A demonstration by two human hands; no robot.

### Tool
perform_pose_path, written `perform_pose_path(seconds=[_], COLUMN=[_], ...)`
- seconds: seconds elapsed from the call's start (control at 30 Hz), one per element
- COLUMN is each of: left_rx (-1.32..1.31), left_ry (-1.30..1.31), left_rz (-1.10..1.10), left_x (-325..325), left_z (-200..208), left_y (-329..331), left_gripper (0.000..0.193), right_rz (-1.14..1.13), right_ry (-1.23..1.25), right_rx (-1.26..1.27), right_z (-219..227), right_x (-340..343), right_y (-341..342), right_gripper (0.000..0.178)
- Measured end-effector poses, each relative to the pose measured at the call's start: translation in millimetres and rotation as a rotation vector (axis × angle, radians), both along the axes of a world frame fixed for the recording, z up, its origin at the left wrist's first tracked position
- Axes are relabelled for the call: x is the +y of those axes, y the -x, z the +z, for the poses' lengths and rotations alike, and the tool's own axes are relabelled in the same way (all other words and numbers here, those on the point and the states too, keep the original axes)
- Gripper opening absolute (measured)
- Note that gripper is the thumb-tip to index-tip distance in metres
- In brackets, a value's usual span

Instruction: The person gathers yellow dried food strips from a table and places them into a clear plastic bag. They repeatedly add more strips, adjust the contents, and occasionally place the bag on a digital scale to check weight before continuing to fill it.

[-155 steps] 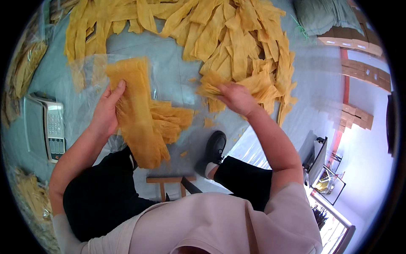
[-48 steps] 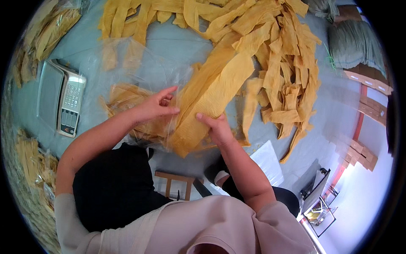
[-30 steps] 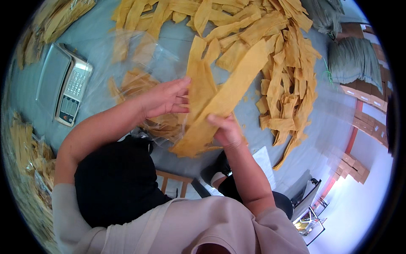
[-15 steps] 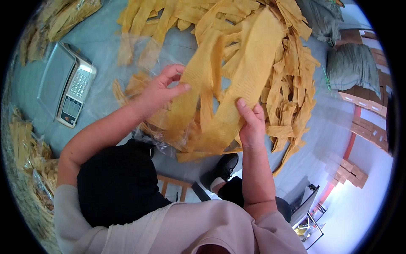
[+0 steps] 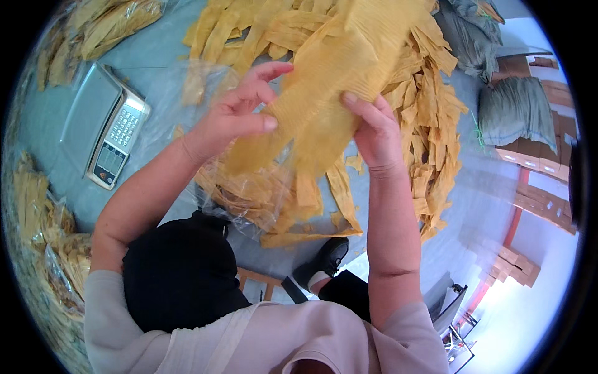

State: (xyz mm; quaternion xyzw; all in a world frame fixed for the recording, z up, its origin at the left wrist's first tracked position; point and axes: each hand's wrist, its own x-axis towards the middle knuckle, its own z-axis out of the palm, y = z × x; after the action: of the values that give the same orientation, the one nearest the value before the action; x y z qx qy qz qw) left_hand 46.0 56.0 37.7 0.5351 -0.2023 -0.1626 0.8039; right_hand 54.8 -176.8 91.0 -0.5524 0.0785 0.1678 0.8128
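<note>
Long yellow strips with fine ribs, like dried tofu skin, hang in front of me. My right hand (image 5: 377, 128) is closed on the right edge of a wide yellow strip (image 5: 336, 75), its thumb pressed on the upper face. At the left edge of the same strip, my left hand (image 5: 240, 112) has its thumb and fingers spread, the thumb tip by the strip's edge. The strip's lower end is blurred. Beneath it, more strips lie in a clear plastic bag (image 5: 249, 193). A large heap of yellow strips (image 5: 430, 131) spreads behind and to the right.
A digital scale (image 5: 121, 131) with a flat pan sits at left on the grey surface. Bagged yellow strips (image 5: 56, 243) lie at the near left, others (image 5: 118, 28) at the far left. Grey sacks (image 5: 520, 112) and cardboard boxes (image 5: 517, 265) stand at right. My shoe (image 5: 324, 258) is below the heap.
Both hands have moved farther away, raising the strip from over the plastic bag. The bag's contents and loose strips below now show more. My left hand's fingers have spread wider.
</note>
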Motion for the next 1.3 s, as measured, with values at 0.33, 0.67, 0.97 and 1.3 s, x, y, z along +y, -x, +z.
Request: perform_pose_path(seconds=[0.33,0.67,0.97,1.3], left_rx=[0.404,0.993,1.101,1.113], left_ry=[0.018,0.165,0.182,0.160], left_rz=[0.228,0.157,0.223,0.247], left_x=[11.1,-6.8,15.1,11.2], left_z=[-17.8,-99.9,-89.8,-98.4], left_y=[6.3,33.0,48.0,50.2], left_gripper=[0.031,0.043,0.032,0.031], right_rz=[-0.097,0.037,0.020,-0.028], right_ry=[-0.530,0.198,0.384,0.224], right_rx=[0.129,-0.372,-0.267,0.597], right_z=[-9.8,-60.7,-128.8,-210.1], right_x=[0.4,30.7,28.6,-48.7], right_y=[-7.3,32.6,72.7,80.3], right_gripper=[0.036,0.037,0.037,0.051])
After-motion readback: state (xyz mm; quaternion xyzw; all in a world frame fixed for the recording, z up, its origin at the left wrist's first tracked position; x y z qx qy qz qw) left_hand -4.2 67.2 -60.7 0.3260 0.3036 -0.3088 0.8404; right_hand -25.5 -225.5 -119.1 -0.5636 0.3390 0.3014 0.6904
